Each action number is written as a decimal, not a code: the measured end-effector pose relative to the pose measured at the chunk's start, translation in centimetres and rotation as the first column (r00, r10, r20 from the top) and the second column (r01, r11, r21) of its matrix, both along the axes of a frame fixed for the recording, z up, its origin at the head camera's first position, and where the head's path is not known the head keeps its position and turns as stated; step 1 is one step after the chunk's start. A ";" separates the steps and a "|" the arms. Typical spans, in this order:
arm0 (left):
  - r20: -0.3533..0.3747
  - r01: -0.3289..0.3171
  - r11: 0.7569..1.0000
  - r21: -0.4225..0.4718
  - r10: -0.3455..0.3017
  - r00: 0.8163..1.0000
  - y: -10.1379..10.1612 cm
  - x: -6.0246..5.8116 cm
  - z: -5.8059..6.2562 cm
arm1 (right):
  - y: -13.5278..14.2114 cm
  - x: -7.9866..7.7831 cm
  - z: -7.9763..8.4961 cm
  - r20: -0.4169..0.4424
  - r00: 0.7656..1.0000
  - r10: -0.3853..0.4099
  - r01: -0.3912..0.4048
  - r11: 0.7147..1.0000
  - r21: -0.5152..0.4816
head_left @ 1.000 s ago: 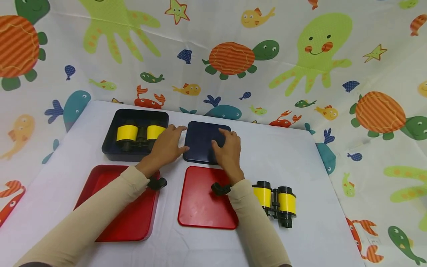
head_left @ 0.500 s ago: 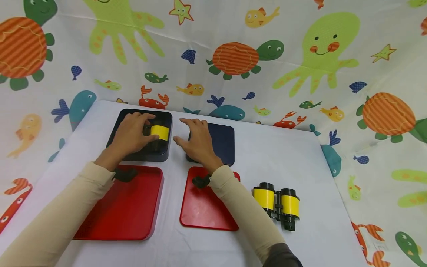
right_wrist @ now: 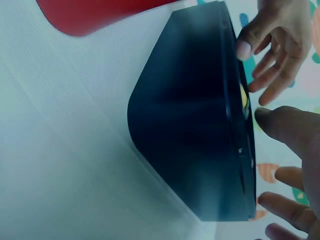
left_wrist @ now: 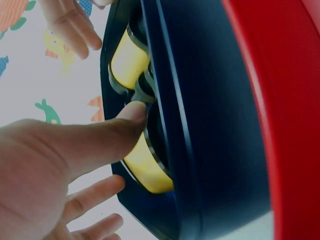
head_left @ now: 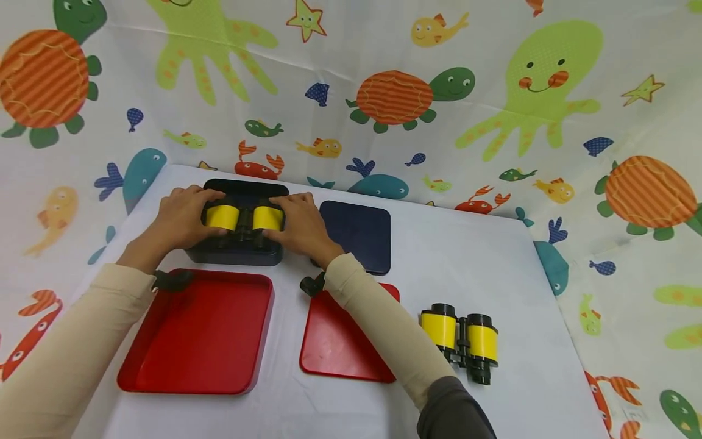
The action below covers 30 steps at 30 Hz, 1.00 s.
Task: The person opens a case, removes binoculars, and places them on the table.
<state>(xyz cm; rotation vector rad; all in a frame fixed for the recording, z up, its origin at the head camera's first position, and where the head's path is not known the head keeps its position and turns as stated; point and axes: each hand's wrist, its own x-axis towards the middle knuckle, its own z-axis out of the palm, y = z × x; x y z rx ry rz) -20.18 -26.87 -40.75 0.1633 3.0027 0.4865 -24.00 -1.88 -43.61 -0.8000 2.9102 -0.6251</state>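
Note:
A pair of yellow-and-black binoculars [head_left: 245,219] lies inside a dark navy box [head_left: 236,258] at the back left. My left hand [head_left: 183,219] is over its left barrel, thumb on the near side and fingers beyond. Around the right barrel, my right hand [head_left: 304,225] is spread the same way. Both wrist views show the fingers apart, not closed round the barrels. In the left wrist view the left thumb [left_wrist: 132,112] overlaps the binoculars [left_wrist: 131,62]; whether it touches is unclear. The right wrist view mostly shows the box's outer wall [right_wrist: 185,115].
In front of the navy box stands a red box [head_left: 203,341], with nothing visible inside. To the right lie a navy lid [head_left: 359,235] and a red lid [head_left: 340,344]. A second pair of binoculars [head_left: 460,332] lies on the white table [head_left: 526,366], with a sea-animal cloth [head_left: 384,36] behind.
Both hands have moved left, away from the navy lid. The left hand reached over the navy box first; the right hand followed, and both now flank the binoculars inside it.

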 end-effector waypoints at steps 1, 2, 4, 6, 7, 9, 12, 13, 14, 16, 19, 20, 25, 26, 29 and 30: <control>0.009 0.010 1.000 -0.007 -0.010 1.000 -0.2 0.0 -0.1 | -0.1 -0.2 -0.1 -0.002 1.000 0.005 -0.005 1.000 0.011; 0.020 0.017 1.000 -0.012 -0.017 1.000 -0.4 -0.1 -0.2 | -0.3 -0.3 -0.3 -0.002 1.000 0.009 -0.009 1.000 0.020; 0.041 0.029 0.999 -0.020 -0.029 0.999 -0.6 -0.2 -0.5 | -0.5 -0.5 -0.5 0.004 1.000 0.014 -0.014 0.999 0.035; 0.060 0.035 0.999 -0.019 -0.034 0.998 -0.8 -0.3 -0.7 | -0.7 -0.7 -0.7 0.011 1.000 0.014 -0.015 0.999 0.051; 0.067 0.036 0.999 -0.019 -0.034 0.997 -0.8 -0.3 -0.8 | -0.8 -0.8 -0.7 0.016 1.000 0.013 -0.013 0.998 0.055; 0.076 0.032 0.999 -0.015 -0.031 0.997 -0.9 -0.4 -0.9 | -1.0 -1.0 -0.8 0.026 1.000 0.009 -0.011 0.998 0.064; 0.081 0.027 1.000 -0.012 -0.026 0.996 -1.2 -0.5 -1.0 | -1.2 -1.2 -0.8 0.039 0.999 0.005 -0.008 0.997 0.078; 0.083 0.028 1.000 -0.012 -0.027 0.996 -1.3 -0.6 -1.0 | -1.3 -1.3 -0.7 0.044 0.999 0.004 -0.008 0.997 0.082; 0.086 0.028 1.000 -0.013 -0.027 0.996 -1.4 -0.6 -1.1 | -1.4 -1.4 -0.7 0.046 0.999 0.005 -0.009 0.996 0.087; 0.089 0.027 1.000 -0.014 -0.026 0.996 -1.6 -0.7 -1.2 | -1.5 -1.5 -0.6 0.046 0.999 0.009 -0.014 0.995 0.100; 0.081 0.028 1.000 -0.012 -0.027 0.996 -1.7 -0.9 -1.4 | -1.6 -1.6 -0.4 0.035 0.999 0.014 -0.018 0.994 0.111; 0.074 0.028 1.000 -0.011 -0.027 0.997 -1.7 -0.9 -1.5 | -1.6 -1.7 -0.4 0.030 0.999 0.014 -0.017 0.994 0.112; 0.042 0.026 1.000 -0.004 -0.026 0.999 -1.7 -0.6 -1.8 | -1.5 -1.8 -0.6 0.005 1.000 0.015 -0.015 0.996 0.087; 0.039 0.025 1.000 -0.002 -0.025 0.999 -1.7 -0.5 -1.8 | -1.5 -1.7 -0.6 0.004 1.000 0.013 -0.014 0.996 0.083; 0.031 0.018 1.000 0.004 -0.018 0.999 -1.8 -0.2 -1.4 | -1.5 -1.7 -0.6 -0.013 1.000 0.015 -0.014 0.998 0.064; 0.027 0.018 1.000 0.004 -0.018 0.999 -1.9 -0.1 -1.1 | -1.5 -1.6 -0.5 -0.025 1.000 0.015 -0.014 0.998 0.058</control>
